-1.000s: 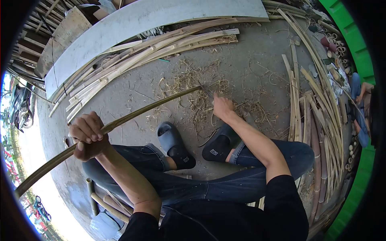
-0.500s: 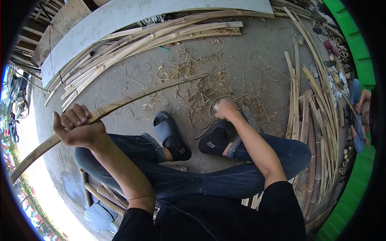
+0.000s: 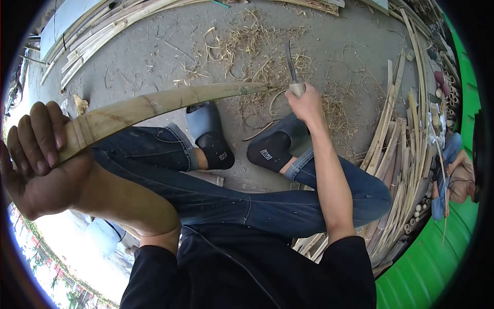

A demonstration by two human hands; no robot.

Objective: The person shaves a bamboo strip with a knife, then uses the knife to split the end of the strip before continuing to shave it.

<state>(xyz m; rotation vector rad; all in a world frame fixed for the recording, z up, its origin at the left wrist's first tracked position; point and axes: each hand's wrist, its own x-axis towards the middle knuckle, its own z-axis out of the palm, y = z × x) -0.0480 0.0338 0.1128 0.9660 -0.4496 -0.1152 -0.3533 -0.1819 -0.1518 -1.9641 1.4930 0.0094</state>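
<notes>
A long, pale bamboo strip (image 3: 170, 101) slants across the view, raised above my knees. My left hand (image 3: 46, 165) is wrapped round its near part, close to the camera, at the left edge. The strip's far end tapers toward my right hand (image 3: 304, 102), which is closed round the light handle of a knife (image 3: 291, 63). The dark, narrow, slightly curved blade points away from me, over the floor. The strip's tip reaches close to the knife handle in this view. Below lie my sandalled feet, with dark socks in a grey slide (image 3: 205, 122).
Curly bamboo shavings (image 3: 252, 38) litter the concrete floor ahead. Stacked bamboo strips (image 3: 118, 28) lie at the upper left, and more long strips (image 3: 401, 139) run along the right. Another person (image 3: 455, 175) sits at the far right by a green corrugated panel (image 3: 427, 268).
My left hand has come up closer to the camera with the strip. My right hand has risen from beside the foot, and the knife blade now shows. The view has tilted toward my body.
</notes>
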